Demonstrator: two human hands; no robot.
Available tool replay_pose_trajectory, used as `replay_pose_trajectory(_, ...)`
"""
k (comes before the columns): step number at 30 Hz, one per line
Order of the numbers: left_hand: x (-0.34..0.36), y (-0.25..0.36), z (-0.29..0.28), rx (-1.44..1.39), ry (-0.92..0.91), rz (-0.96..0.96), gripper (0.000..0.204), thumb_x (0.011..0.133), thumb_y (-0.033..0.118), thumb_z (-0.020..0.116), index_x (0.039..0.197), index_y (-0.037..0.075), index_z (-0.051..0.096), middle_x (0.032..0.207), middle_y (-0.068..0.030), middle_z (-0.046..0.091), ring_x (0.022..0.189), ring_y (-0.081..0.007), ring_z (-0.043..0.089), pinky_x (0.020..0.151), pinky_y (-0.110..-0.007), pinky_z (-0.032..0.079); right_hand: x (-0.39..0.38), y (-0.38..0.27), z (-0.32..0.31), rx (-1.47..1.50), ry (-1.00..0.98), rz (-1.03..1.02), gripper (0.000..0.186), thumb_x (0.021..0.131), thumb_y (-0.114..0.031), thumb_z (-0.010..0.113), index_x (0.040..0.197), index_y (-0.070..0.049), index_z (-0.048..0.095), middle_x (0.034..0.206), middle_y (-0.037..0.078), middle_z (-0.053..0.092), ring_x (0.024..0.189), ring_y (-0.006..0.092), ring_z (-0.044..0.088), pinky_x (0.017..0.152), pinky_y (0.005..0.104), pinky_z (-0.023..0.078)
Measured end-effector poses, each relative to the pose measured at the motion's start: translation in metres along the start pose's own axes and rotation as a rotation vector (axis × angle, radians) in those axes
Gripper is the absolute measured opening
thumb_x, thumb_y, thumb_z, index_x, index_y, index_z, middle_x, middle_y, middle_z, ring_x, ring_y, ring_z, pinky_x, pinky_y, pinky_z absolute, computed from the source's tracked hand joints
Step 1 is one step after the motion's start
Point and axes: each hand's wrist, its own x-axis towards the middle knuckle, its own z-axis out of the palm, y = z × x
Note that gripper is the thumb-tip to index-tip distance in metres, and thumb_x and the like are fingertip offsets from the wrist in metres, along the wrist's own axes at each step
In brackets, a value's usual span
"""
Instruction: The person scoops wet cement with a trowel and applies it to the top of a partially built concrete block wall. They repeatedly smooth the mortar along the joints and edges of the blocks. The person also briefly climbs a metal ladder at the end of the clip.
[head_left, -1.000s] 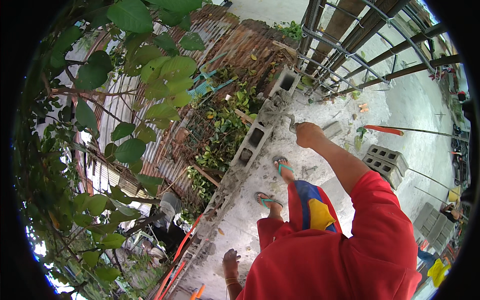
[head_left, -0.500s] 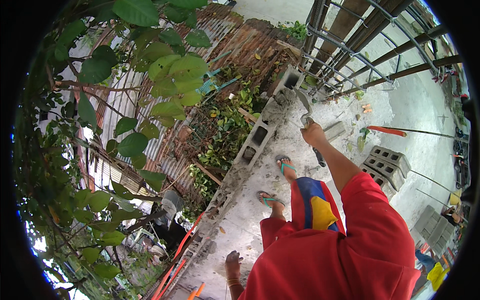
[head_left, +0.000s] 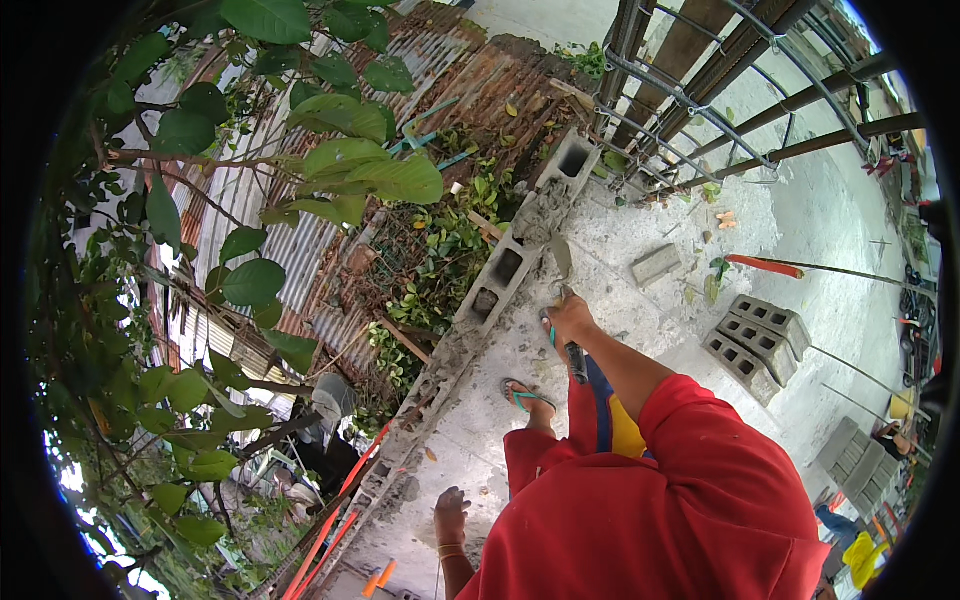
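My right hand (head_left: 570,318) is wrapped round a trowel (head_left: 562,257), its dark handle end sticking out below the fist. The metal blade points away from me, beside the near face of a low wall of hollow concrete blocks (head_left: 497,275). Grey mortar (head_left: 540,217) lies on the wall between an open block cavity and the end block (head_left: 571,160). Low at the left, my left hand (head_left: 452,515) hangs above the floor near the wall, its fingers loosely bent and apart, with nothing visible in them.
Upright steel rebar cages (head_left: 700,100) stand at the far right. A loose block piece (head_left: 656,265) and stacked hollow blocks (head_left: 757,340) sit on the concrete floor. Beyond the wall are plants and rusty corrugated roofing (head_left: 440,80). Leafy branches (head_left: 255,283) fill the left side.
My right hand and the trowel have moved left and nearer to me, away from the end block. The loose block piece is now uncovered. My left hand has shifted slightly left.
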Motion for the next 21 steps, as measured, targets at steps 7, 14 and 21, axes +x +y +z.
replay_pose_trajectory(7, 0.003, -0.003, 0.013, -0.022, 0.029, -0.018, 0.039, 0.1, 0.024, 0.062, 0.133, 0.004, 0.06, 0.115, -0.0079, 0.071, 0.087, -0.0166, 0.07, 0.069, -0.03, 0.049, -0.028, 0.029, -0.044, 0.08, -0.001, 0.126, 0.05, 0.092, -0.025, 0.059, 0.129, 0.007, 0.055, 0.122, 0.028, 0.066, 0.117, 0.0395, 0.065, 0.1, 0.0432, 0.053)
replay_pose_trajectory(14, 0.0, -0.003, 0.027, -0.037, 0.057, 0.016, 0.038, 0.1, 0.022, 0.061, 0.13, 0.0, 0.063, 0.109, -0.0085, 0.072, 0.083, -0.0171, 0.071, 0.064, -0.03, 0.051, 0.015, 0.022, -0.1, -0.134, -0.067, 0.131, 0.044, 0.095, -0.024, 0.055, 0.127, 0.005, 0.058, 0.128, 0.028, 0.064, 0.121, 0.0397, 0.063, 0.103, 0.0453, 0.052)
replay_pose_trajectory(21, -0.006, -0.009, 0.038, -0.043, 0.005, 0.048, 0.04, 0.099, 0.022, 0.06, 0.131, -0.002, 0.062, 0.109, -0.0101, 0.071, 0.086, -0.0184, 0.072, 0.066, -0.032, 0.051, 0.028, 0.021, -0.095, -0.134, 0.103, 0.126, 0.041, 0.093, -0.016, 0.049, 0.123, 0.01, 0.058, 0.123, 0.031, 0.065, 0.116, 0.041, 0.066, 0.102, 0.045, 0.052)
